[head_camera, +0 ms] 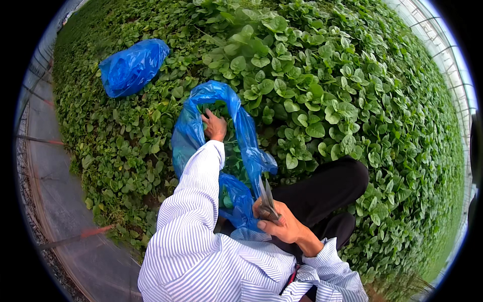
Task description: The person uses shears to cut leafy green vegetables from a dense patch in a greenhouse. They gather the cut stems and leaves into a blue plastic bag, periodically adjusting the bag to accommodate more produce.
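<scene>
An open blue plastic bag [247,130] lies before me over the low leafy plants, with green leaves [236,160] inside it. My left hand [215,126] reaches into its mouth among the leaves; the fingertips are partly hidden, so I cannot tell whether they grip anything. Near my lap, my right hand [283,222] is closed around metal scissors [267,200], whose pointed blades are slightly apart and aim away from me. The near edge of the bag lies beside and partly behind the right hand.
A second blue plastic bag [134,68], bulging, rests on the plants at the upper left. Dense broad-leaved plants [315,94] spread ahead and to the right. My bent knee [349,175] is beside the bag. Grey ground sheeting [69,204] runs along the left, beside the greenhouse wall.
</scene>
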`<action>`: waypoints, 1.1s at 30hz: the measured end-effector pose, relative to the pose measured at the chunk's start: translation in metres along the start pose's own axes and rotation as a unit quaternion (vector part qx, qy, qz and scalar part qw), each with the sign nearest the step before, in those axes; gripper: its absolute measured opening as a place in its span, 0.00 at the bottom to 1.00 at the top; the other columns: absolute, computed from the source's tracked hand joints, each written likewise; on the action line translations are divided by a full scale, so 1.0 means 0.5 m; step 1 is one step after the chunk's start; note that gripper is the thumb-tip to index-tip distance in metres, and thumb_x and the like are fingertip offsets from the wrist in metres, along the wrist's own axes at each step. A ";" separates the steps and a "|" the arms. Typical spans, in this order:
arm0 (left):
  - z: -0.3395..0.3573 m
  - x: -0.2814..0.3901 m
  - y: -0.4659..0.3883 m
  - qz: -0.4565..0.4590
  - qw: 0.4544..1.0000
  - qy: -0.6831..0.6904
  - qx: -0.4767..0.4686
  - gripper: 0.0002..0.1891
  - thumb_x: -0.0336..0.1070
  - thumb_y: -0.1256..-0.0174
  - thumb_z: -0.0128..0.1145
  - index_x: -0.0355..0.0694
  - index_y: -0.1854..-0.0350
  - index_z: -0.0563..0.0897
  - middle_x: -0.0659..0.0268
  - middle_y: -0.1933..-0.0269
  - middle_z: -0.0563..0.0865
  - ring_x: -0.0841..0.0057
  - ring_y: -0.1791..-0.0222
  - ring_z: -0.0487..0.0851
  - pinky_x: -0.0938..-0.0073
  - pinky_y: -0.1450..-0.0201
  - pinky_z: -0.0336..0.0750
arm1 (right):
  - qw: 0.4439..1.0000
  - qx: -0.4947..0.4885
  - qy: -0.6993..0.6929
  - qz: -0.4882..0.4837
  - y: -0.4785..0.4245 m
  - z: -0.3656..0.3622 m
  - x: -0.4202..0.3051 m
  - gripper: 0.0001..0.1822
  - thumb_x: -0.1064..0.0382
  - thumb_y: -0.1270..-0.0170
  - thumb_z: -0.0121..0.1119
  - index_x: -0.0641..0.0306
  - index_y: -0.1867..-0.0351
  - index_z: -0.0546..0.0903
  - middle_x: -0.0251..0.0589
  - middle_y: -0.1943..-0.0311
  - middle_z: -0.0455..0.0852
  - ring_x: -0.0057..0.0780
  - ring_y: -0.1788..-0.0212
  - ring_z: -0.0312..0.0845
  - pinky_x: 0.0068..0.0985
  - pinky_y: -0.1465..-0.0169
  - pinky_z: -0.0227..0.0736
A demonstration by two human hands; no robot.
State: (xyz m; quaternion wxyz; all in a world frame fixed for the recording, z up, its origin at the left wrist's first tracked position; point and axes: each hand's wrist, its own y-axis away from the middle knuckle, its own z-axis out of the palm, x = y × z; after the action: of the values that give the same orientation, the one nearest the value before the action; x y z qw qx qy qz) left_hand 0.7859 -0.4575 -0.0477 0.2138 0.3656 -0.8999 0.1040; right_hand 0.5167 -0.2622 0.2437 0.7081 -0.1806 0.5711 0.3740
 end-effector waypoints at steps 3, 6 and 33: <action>-0.043 0.002 -0.052 -0.092 0.985 0.081 -0.119 0.44 0.42 0.43 0.66 0.40 0.25 0.56 0.39 0.30 0.60 0.41 0.38 0.73 0.48 0.38 0.71 | 1.000 0.022 -0.019 0.004 0.001 -0.006 0.007 0.13 0.62 0.39 0.60 0.65 0.57 0.72 0.33 0.66 0.70 0.25 0.61 0.66 0.26 0.51 0.65; -0.105 -0.020 -0.119 -0.107 0.973 0.118 -0.166 0.51 0.50 0.41 0.65 0.34 0.23 0.48 0.34 0.28 0.54 0.35 0.35 0.67 0.49 0.33 0.67 | 0.999 0.038 -0.009 -0.006 0.008 -0.012 0.017 0.13 0.61 0.38 0.59 0.64 0.58 0.72 0.33 0.66 0.69 0.25 0.62 0.65 0.27 0.52 0.65; -0.092 0.114 -0.078 0.330 0.801 -0.386 -0.317 0.31 0.49 0.37 0.58 0.34 0.35 0.75 0.36 0.40 0.79 0.41 0.38 0.76 0.51 0.33 0.69 | 0.903 0.323 -0.181 -0.219 0.304 -0.135 0.022 0.15 0.62 0.29 0.52 0.67 0.45 0.71 0.49 0.52 0.84 0.40 0.45 0.82 0.38 0.37 0.73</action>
State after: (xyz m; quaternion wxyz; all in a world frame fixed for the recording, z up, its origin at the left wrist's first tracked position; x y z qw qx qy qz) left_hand 0.7910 -0.5042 0.0205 -0.0949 -0.0320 -0.9567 -0.2732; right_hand 0.3603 -0.2051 0.2404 0.8829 0.0085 0.4684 0.0303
